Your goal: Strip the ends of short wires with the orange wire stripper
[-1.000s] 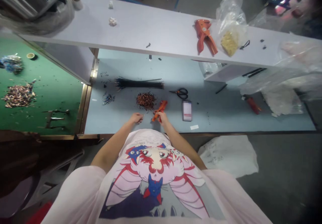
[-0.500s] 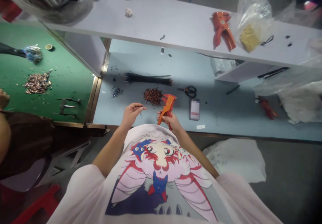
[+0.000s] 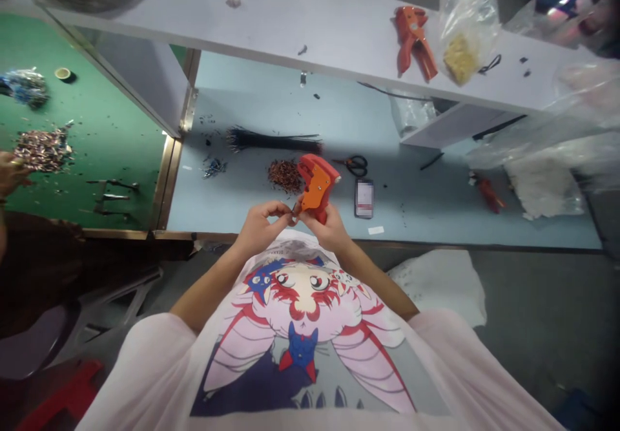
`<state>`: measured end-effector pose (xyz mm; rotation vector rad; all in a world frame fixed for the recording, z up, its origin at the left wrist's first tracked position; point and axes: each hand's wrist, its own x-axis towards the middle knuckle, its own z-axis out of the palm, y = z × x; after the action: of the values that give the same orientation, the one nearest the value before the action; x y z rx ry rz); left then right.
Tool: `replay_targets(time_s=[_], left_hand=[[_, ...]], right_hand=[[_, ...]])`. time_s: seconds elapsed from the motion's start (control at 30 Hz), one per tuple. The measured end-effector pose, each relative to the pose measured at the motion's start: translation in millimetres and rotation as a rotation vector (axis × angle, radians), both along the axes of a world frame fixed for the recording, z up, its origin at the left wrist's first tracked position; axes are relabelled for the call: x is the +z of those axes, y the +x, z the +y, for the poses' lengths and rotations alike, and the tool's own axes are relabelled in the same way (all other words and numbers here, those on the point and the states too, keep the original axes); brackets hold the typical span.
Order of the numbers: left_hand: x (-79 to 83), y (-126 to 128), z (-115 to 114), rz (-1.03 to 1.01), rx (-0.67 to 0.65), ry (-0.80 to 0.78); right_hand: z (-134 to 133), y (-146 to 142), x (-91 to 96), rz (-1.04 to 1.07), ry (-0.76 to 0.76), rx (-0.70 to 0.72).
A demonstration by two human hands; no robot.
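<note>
Over the pale blue bench [image 3: 411,216], close to its near edge: left hand [image 3: 261,227] with fingers pinched together on a thin dark wire [image 3: 293,210], right hand [image 3: 329,229] with fingers curled shut around the grip of an orange wire stripper [image 3: 317,185]. Wire end right at the stripper's nose, touching or just beside it, too fine to tell. Just beyond the hands, a heap of cut wire bits [image 3: 285,176], with a bundle of black wires [image 3: 274,140] farther off, and scissors [image 3: 356,166] and a phone [image 3: 363,198] off to the right. Likely risks: a slipping pinch on so fine a wire, losing it among the loose bits; a crooked feed, missing the stripper's cutting notch; too hard a squeeze, severing the wire outright.
</note>
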<state>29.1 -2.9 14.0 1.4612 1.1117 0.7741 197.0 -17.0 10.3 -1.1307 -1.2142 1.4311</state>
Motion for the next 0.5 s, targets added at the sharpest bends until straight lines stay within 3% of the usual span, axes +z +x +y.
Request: replay_targets(time_s=[0.23, 0.5], left_hand=[[2.3, -2, -5, -0.002, -0.054, -0.081], [-6.4, -5, -4, -0.046, -0.076, -0.217]], right_hand=[[-3, -9, -8.2, -0.160, 0.041, -0.005], [0, -9, -14.5, -0.174, 0.090, -0.186]])
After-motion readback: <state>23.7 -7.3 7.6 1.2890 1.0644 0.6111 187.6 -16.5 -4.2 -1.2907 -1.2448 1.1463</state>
